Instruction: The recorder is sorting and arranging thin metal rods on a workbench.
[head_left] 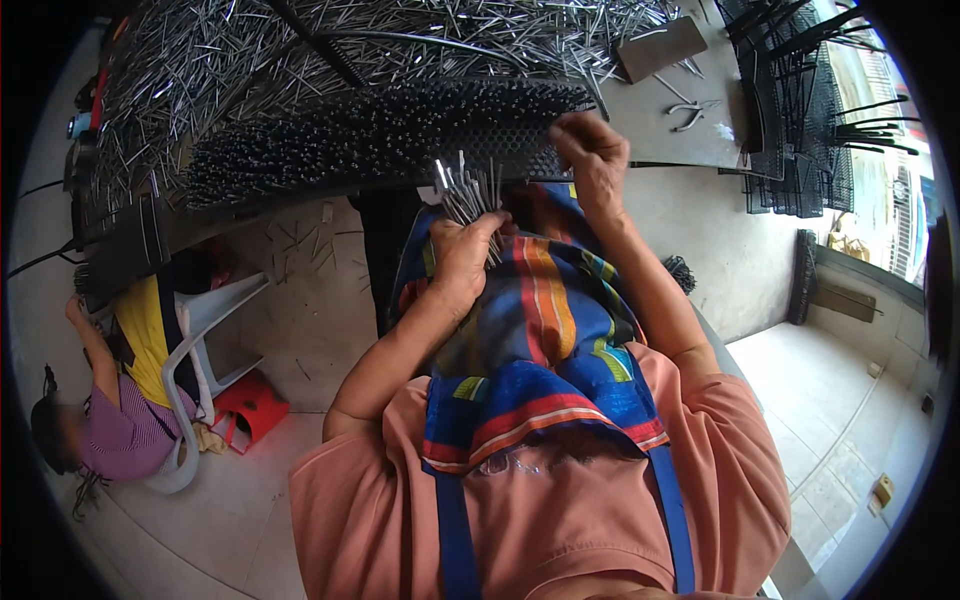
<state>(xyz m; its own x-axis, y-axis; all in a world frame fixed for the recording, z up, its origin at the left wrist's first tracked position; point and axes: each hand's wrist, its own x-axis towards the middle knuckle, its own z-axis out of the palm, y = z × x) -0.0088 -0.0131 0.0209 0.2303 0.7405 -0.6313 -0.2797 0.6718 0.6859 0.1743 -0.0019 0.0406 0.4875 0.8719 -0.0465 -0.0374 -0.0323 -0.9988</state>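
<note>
Blue cloth apron with red and orange stripes (pixel 542 295): at the centre, below the hands.
Left hand (pixel 462 255): just off centre toward 11 o'clock, its fingers wrapped snugly round a bundle of thin silver-grey metal rods (pixel 463 200).
Bundle: at 12 o'clock, upper ends fanned out, overlapping the near edge of a black honeycomb panel (pixel 492 147) in this view; contact is unclear.
Right hand (pixel 592 160): at 1 o'clock, by the panel's right end, fingers bunched; blur hides whether they pinch a rod, so I cannot tell.
Panel: stretches from 10 to 1 o'clock, thick with short dark upright rods (pixel 330 145); bare holes show around 12 o'clock.
Handling: probably best with the bundle low and near the bare holes, tips evened up, one rod pinched close to its end and held square to the hole.
Edges: the panel's near rim and the fanned tips could snag knuckles; approaching from above seems safer than sweeping sideways.
Open room: the grey counter (pixel 722 140) has bare surface at 2 o'clock, beside metal pliers (pixel 690 113).
Loose heap of silver metal strips (pixel 210 65): beyond the panel, toward 11 o'clock, leaving little room there.
</note>
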